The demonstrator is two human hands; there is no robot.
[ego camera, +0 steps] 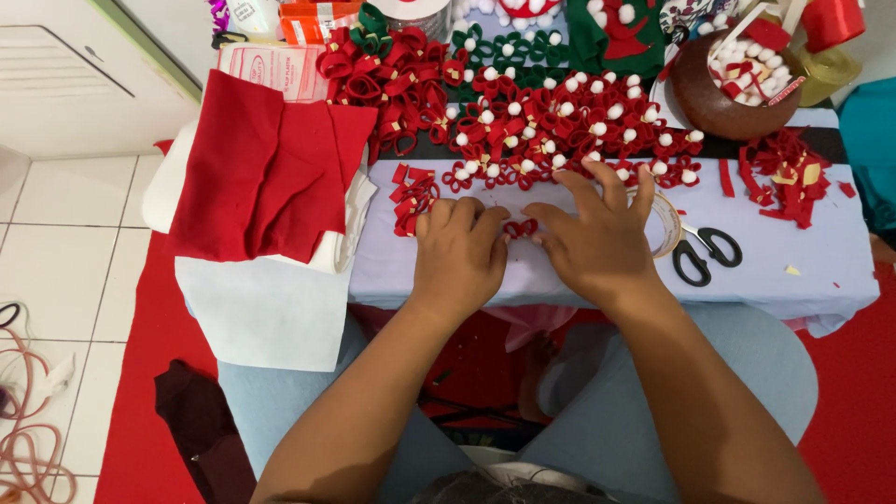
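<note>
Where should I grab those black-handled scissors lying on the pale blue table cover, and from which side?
Probably by the two black handle loops of the black-handled scissors, coming from above on the right. They lie flat, blades running up-left under the clear tape roll, near the right hand.

From my seat, everything sits around the low table (597,271), which is covered in smooth, matt pale cloth. Between my hands on it is a small red felt loop piece (520,228), fuzzy and dull. At the table's left edge, folded red felt sheets (266,177) look soft and matt. Toward its right edge, scissors (707,252) have glossy black plastic handles, and the tape roll (665,222) beside them looks clear and shiny. At the table's far right corner, the brown bowl (714,103) is glossy.
</note>
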